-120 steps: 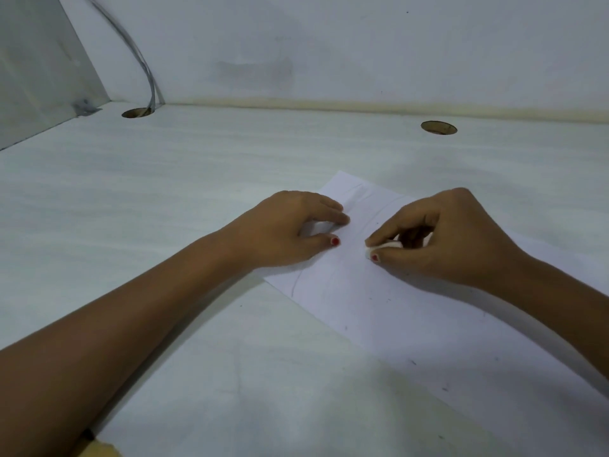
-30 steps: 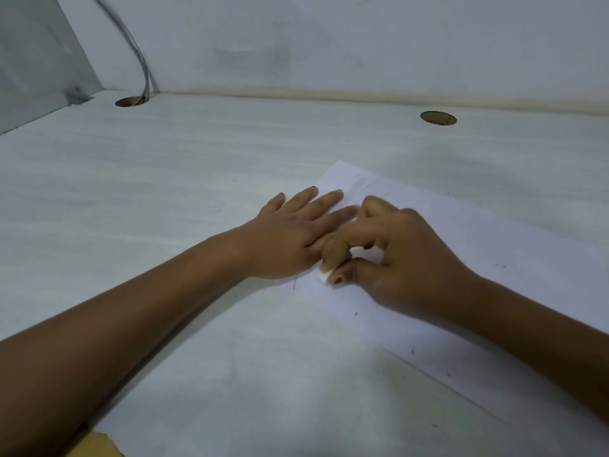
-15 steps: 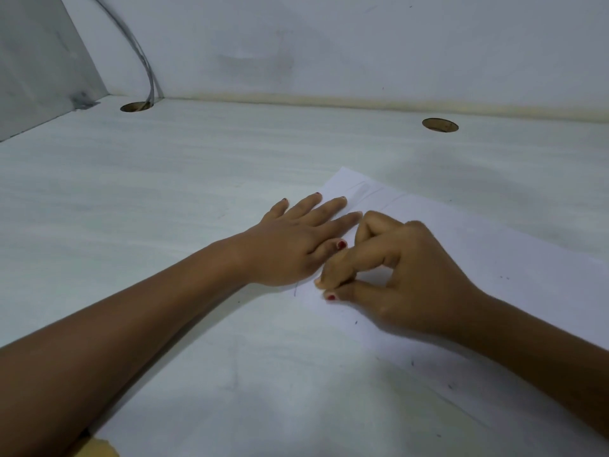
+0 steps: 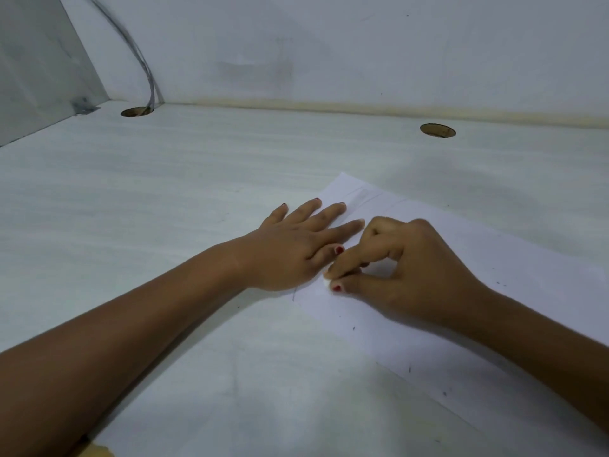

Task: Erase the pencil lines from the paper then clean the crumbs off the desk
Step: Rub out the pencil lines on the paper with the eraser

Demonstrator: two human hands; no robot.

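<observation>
At nine-o'clock edge of paper (image 4: 494,291): left hand (image 4: 296,249) flat, fingers straight, pinning it; right hand (image 4: 405,278) pinches eraser (image 4: 327,283) (barely visible). Advise short light strokes toward pencil mark (image 4: 294,295) at eight o'clock.

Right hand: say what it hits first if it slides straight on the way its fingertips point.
Probably the left hand, lying flat on the paper right beside the eraser the right hand pinches; hardly any gap shows.

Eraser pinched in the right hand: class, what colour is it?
The eraser is white, shown best in the head view.
</observation>
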